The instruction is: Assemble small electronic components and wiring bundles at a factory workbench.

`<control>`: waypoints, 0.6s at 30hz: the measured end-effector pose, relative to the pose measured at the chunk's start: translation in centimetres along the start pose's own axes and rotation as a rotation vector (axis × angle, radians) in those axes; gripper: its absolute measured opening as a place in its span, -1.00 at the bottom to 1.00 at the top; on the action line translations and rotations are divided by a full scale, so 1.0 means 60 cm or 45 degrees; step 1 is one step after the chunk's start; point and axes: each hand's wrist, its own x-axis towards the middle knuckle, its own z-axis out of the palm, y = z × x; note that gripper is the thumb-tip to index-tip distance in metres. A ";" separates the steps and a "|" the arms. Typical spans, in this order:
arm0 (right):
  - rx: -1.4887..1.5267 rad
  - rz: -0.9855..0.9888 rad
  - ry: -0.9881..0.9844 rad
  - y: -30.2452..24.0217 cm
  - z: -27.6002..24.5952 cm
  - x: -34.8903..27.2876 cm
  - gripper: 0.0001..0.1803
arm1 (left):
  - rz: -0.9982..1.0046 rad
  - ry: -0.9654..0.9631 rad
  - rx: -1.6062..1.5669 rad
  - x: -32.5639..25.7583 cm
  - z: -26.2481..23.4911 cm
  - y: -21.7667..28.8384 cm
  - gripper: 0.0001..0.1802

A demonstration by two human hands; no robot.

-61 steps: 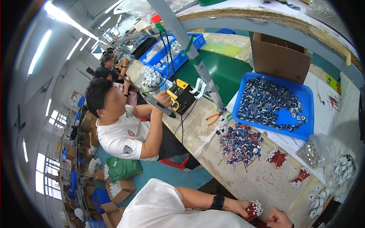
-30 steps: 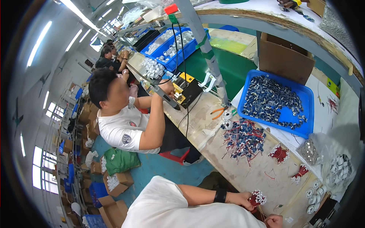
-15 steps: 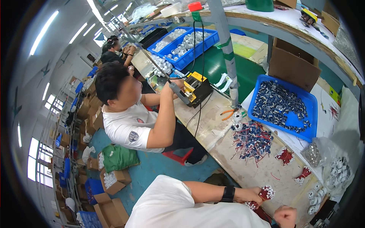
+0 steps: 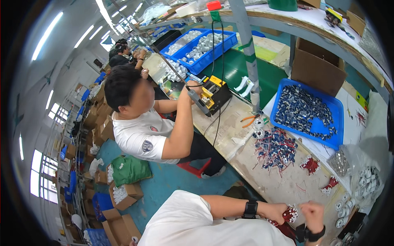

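Observation:
My left hand (image 4: 272, 212), black band on its wrist, is closed around a bundle of red wires (image 4: 291, 214) with small white connectors at the ends. More red wire hangs below that hand, partly hidden by my white shirt. Just right of the bundle, my raised right hand (image 4: 313, 212) has its fingers curled in; whatever it may hold is too small to see. Two similar tied red wire bundles, a nearer one (image 4: 330, 185) and a farther one (image 4: 310, 165), lie on the worktable (image 4: 287, 189). Beyond them spreads a pile of small blue parts with red wires (image 4: 276, 149).
A blue tray (image 4: 340, 123) full of small dark blue parts stands at the right. Orange-handled pliers (image 4: 248, 121) lie by a metal post (image 4: 251, 78). White round parts (image 4: 344, 211) sit at the right edge. At the left, a co-worker (image 4: 150, 131) handles a yellow-and-black device (image 4: 217, 96).
My right hand has risen away from the table edge, bringing its wrist band into view. My left hand keeps the wire bundle and has shifted slightly right. The co-worker's arm has moved slightly.

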 end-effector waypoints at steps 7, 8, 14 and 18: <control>1.120 0.727 0.521 0.161 0.011 -0.038 -0.84 | 0.269 -0.345 0.775 -0.032 -0.016 0.035 -0.59; 1.105 0.892 0.505 0.138 0.022 -0.041 -0.84 | 0.355 -0.271 0.493 -0.043 -0.015 0.059 -0.56; 0.645 0.415 0.226 0.090 0.025 0.071 -0.79 | 0.071 -0.689 0.368 0.003 0.002 0.005 -0.70; 0.900 0.253 0.555 0.114 -0.022 0.081 -0.81 | -0.373 -1.072 0.731 0.032 0.031 0.045 -0.69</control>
